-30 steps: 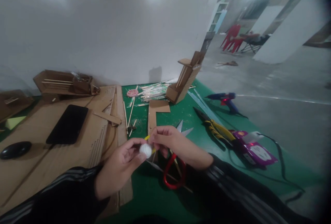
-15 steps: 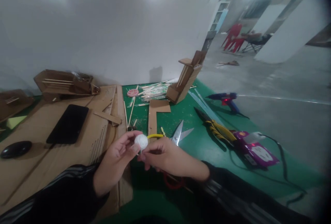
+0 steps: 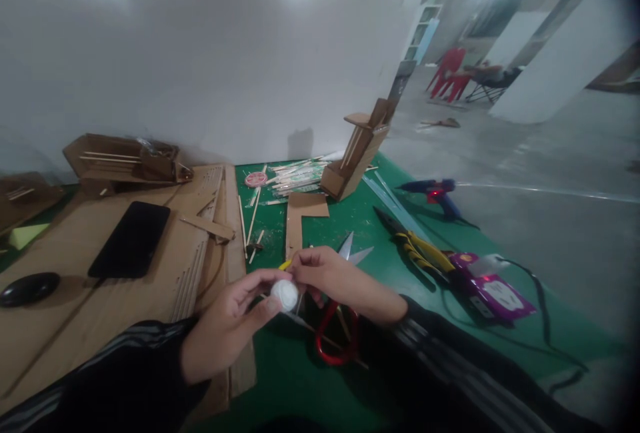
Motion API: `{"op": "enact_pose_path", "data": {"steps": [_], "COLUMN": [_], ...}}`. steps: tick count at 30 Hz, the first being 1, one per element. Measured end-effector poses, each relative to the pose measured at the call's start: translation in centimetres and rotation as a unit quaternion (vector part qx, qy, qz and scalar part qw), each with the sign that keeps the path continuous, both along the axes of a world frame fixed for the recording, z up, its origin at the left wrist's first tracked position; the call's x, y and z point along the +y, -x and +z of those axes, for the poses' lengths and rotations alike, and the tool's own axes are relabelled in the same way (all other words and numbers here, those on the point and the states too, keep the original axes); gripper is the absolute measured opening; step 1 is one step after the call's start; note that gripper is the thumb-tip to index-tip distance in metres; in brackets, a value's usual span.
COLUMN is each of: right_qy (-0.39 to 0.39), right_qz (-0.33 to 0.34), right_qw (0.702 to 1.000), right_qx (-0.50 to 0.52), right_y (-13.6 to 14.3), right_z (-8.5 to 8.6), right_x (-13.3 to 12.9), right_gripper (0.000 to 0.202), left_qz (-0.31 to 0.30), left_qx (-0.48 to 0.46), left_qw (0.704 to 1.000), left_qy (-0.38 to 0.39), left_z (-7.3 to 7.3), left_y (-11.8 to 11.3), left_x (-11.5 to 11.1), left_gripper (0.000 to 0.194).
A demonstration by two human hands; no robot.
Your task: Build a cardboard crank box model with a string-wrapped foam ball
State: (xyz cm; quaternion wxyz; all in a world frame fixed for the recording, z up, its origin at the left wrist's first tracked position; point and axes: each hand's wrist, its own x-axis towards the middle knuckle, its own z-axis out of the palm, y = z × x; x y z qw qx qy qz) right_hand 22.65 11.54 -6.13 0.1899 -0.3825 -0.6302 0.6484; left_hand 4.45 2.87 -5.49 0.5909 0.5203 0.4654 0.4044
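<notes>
Pinching the white round piece (image 3: pixel 285 295) at near centre, the left hand (image 3: pixel 227 326) sits close beside the right hand (image 3: pixel 340 281), whose hold on the yellow piece (image 3: pixel 285 265) I can't make out, red-handled scissors (image 3: pixel 336 360) just right on the green table (image 3: pixel 345 219).

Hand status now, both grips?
Left hand: closed, holding the small white round object.
Right hand: fingers closed beside that object; whether they pinch anything can't be told.
</notes>
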Motion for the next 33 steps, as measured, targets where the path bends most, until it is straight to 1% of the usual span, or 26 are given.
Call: {"op": "enact_pose_path", "data": {"steps": [5,9,12,14,15,18,21,27,33], "right_qy": [0.011,0.019,0.03,0.029,0.022,-0.017,-0.041,-0.006,-0.002], "right_qz": [-0.007,-0.001,0.054,0.089,0.095,0.081,0.081,0.051,0.028], "right_qw": [1.0,0.997,0.993,0.989,0.99,0.995,0.995,0.998,0.999], "right_qx": [0.027,0.071,0.1,0.111,0.107,0.057,0.029,0.02,0.019], "right_y": [-0.5,-0.7,-0.8,-0.7,-0.7,-0.4,0.0,0.6,0.7], "right_z": [0.6,1.4,1.7,1.9,1.9,1.7,1.3,0.5,-0.2], "right_x": [0.1,-0.4,-1.1,-1.6,-1.9,-2.4,-2.7,-2.0,-1.1], "right_gripper": [0.022,0.025,0.03,0.032,0.032,0.026,0.019,0.014,0.014], "left_qz": [-0.006,0.002,0.023,0.045,0.056,0.083,0.09,0.087,0.074], "left_qx": [0.019,0.003,-0.015,-0.003,0.004,0.003,-0.022,-0.054,-0.08], "left_qw": [1.0,1.0,1.0,0.999,0.998,0.996,0.996,0.994,0.994], "left_qy": [-0.015,0.002,-0.002,-0.017,-0.024,-0.021,-0.014,-0.028,-0.022], "left_z": [-0.6,-1.1,-1.1,-1.0,-1.0,-1.0,-1.3,-1.4,-1.3], "left_y": [-0.2,-0.3,-0.3,-0.2,-0.2,0.1,0.3,0.6,0.6], "left_x": [0.2,0.5,0.7,0.7,0.8,0.8,0.8,0.5,0.2], "left_gripper": [0.033,0.032,0.032,0.032,0.033,0.036,0.042,0.037,0.034]}}
